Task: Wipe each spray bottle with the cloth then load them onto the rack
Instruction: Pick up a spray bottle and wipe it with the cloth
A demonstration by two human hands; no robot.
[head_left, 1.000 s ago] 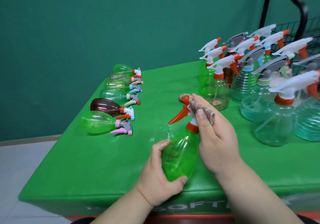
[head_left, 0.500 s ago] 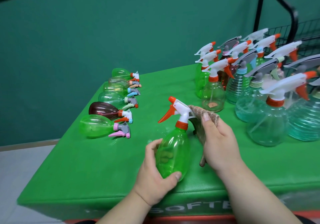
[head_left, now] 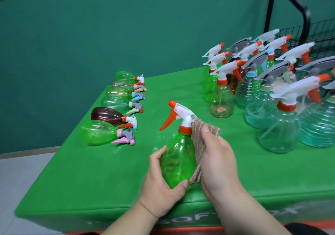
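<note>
- Cloth [head_left: 199, 138] is sitting lower than a second ago: it is off the sprayer head and now hanging down the right flank of the held green bottle [head_left: 178, 160]. The bottle's orange trigger is showing bare and pointing left.
- Six lying bottles [head_left: 116, 111] are resting on their sides in a row at the table's [head_left: 72, 180] left edge, unmoved, with sprayers pointing right. Five are clear or green and one is dark brown.
- Left hand [head_left: 163, 185] is cupping the held green bottle low down, as before. Its thumb and fingers are wrapping the base, and the fingers are showing through the plastic.
- Held green bottle is standing near-upright above the table's front edge, between both hands.
- Right hand [head_left: 219, 164] is pressing the cloth against the bottle's side, having come down from the top. The thumb is lying on the cloth near the neck; the other fingers are hiding behind it, so I cannot tell how they are lying.
- Standing bottles [head_left: 272, 93] are crowding the table's right side, well apart from the hands. Dip tubes are showing inside the clear ones, and the nearest small one is carrying an orange disc at its bottom.
- Rack [head_left: 306, 26] is standing behind them; its wire basket's contents cannot be told.
</note>
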